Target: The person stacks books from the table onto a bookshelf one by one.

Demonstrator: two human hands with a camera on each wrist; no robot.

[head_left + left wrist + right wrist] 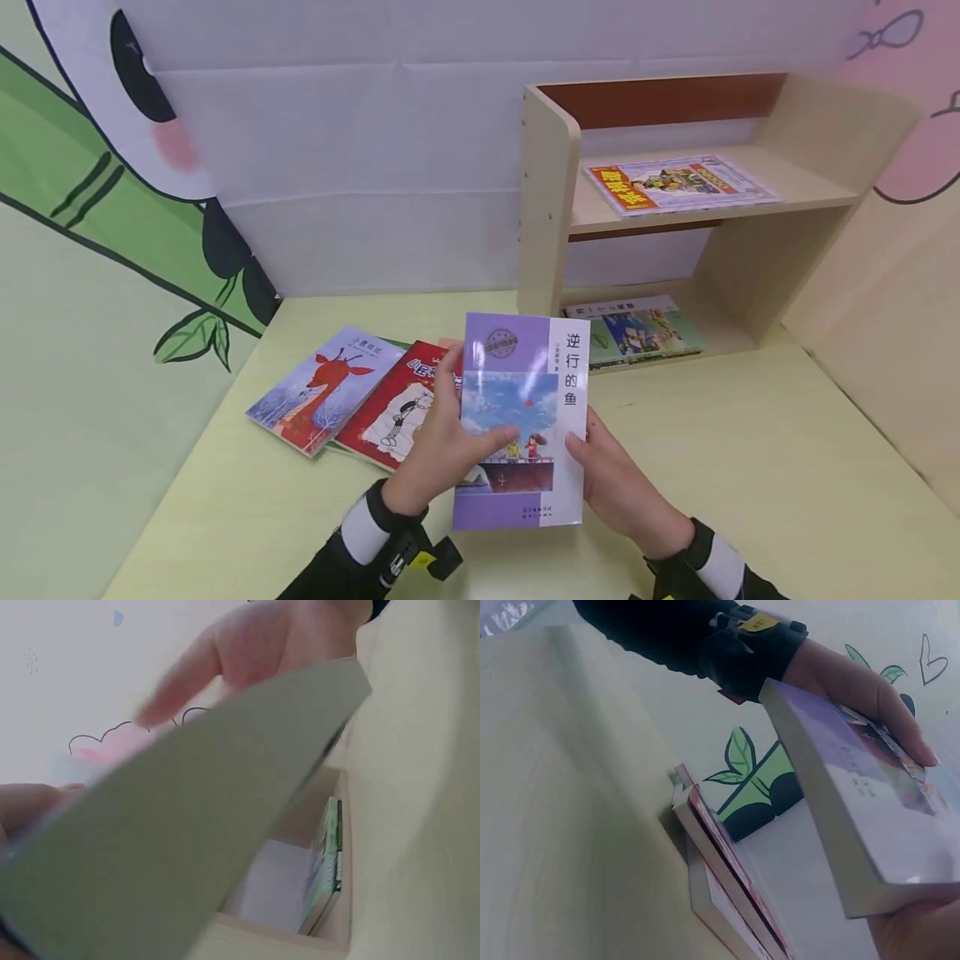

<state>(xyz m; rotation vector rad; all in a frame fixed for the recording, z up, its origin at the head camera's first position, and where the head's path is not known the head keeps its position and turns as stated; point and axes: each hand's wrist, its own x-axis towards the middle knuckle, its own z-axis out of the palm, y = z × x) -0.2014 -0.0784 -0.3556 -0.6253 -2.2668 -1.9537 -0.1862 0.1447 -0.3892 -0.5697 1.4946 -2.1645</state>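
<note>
Both hands hold a thick purple-and-white paperback book upright, its cover facing the head camera. The left hand is at the book's left side, with its thumb lying across the cover picture. At the opposite edge, the right hand grips with its thumb at the cover's border; its other fingers are mostly hidden behind. A blurred pale side of the book fills much of the left wrist view. Behind the left hand lie a red book and a blue book with a red deer, overlapping.
A wooden two-tier shelf stands at the back right of the table. Its upper board bears a flat book with a red-and-yellow strip; its lower board bears green-covered books. A patterned wall rises behind.
</note>
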